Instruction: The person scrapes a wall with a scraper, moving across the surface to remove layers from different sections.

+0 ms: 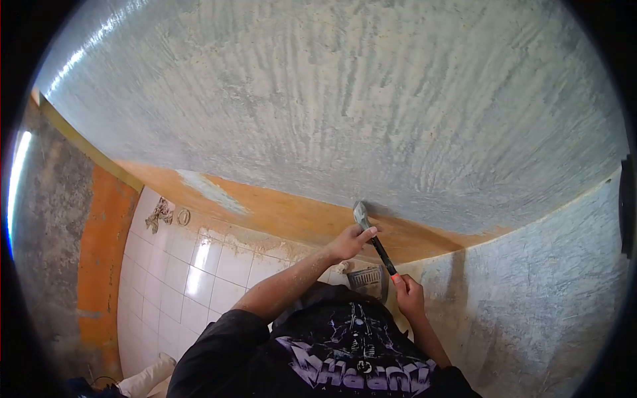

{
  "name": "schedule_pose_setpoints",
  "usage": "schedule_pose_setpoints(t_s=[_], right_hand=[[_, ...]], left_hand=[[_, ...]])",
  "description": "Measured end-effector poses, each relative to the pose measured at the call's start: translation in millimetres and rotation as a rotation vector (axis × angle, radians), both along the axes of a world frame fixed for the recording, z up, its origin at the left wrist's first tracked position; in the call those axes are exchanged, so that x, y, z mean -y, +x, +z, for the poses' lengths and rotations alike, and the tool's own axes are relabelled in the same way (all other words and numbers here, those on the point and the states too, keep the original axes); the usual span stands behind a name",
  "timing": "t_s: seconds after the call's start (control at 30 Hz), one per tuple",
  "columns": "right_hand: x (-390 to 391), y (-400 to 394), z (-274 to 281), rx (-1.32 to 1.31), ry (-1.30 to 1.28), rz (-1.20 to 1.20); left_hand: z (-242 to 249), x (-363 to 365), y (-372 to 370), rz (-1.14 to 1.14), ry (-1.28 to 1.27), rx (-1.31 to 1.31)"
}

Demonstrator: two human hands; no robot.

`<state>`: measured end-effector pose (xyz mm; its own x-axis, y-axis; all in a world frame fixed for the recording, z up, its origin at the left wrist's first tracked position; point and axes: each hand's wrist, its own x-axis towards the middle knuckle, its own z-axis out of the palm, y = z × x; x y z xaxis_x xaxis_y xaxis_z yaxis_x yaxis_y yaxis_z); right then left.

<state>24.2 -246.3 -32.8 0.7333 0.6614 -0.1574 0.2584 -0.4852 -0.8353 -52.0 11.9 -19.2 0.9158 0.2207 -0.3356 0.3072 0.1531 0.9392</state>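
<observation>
A scraper (381, 251) with a grey metal head, a long black handle and an orange end slants up against the wall. My left hand (350, 243) is closed round the handle just below the head, thumb along it. Lower down, my right hand (409, 296) grips the handle by its orange end. The scraper's head is right at the wall (332, 119), where grey, streaked surface meets a band of orange paint (292, 211).
Crumbs of orange debris lie on the white tiled floor (225, 265) along the wall. A crumpled rag (159, 215) and a ring-shaped item (183, 216) are at the far left. A grey slotted container (367, 281) stands by my body. Another person's leg (147, 378) shows lower left.
</observation>
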Motion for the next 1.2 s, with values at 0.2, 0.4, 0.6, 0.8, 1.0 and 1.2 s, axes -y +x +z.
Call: schedule_pose_setpoints(t_s=[0.2,0.4,0.6,0.8,1.0,1.2], right_hand=[[28,5,1,-0.098,0.025,-0.099],[3,-15,10,-0.016,-0.077,-0.055],[20,-7,1,-0.261,0.024,-0.141],[-3,-4,-2,-0.131,0.004,-0.019],[12,-13,9,-0.278,0.008,-0.157],[-7,-16,-2,-0.155,0.002,-0.078]], left_hand=[[-25,22,26,-0.075,0.072,-0.019],[-18,-8,2,-0.091,0.056,0.010],[-21,5,17,-0.099,0.099,0.028],[-23,-12,0,-0.022,0.004,-0.013],[13,-6,10,-0.141,0.056,-0.047],[-20,-19,-5,-0.023,-0.063,-0.019]])
